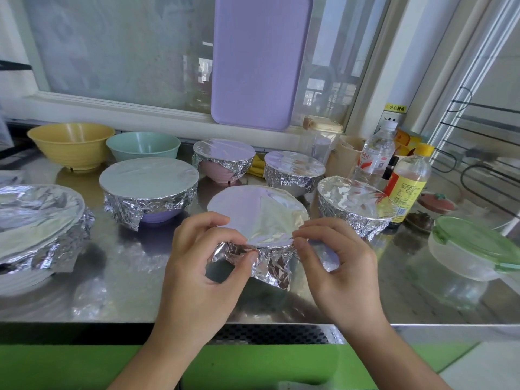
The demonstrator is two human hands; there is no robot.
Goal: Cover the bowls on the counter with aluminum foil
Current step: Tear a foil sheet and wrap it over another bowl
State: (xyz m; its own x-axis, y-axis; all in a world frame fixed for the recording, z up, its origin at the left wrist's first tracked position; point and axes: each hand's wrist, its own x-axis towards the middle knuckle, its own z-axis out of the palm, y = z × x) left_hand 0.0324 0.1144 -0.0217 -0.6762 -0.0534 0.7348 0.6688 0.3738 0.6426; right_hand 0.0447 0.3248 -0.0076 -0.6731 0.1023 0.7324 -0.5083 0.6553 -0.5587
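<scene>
Left hand [202,257] and right hand [337,266] at the near side of the front bowl [259,218], in the middle of the shiny steel bench [121,280]. Grip of the left: thumb and fingertips curled in and pinched on the crinkled foil [270,266] under the rim. Grip of the right: thumb and first finger pressed together on the foil edge at the rim, other fingers curled loosely. Top of that bowl all under smooth foil; inside hidden.

Just right of it, another foil-covered bowl [354,206]. Behind, two more: a pink bowl [223,160] with a foil top, and a fully wrapped bowl [292,170] beside it. Left of the front bowl, a purple bowl [149,190] with a flat foil lid. At the far left edge, a big white bowl [36,229] wrapped in wrinkled foil. Could not tell what was in any of these.

At the back left, a yellow bowl [71,144] and a green bowl [143,146], both bare on top, with no food seen inside.

On the right, a clear tub [472,254] with a green lid, looked hollow. Near it, a clear water bottle [375,153] and a yellow-capped bottle [409,181] with pale liquid. A purple board [260,60] leaned on the window.
</scene>
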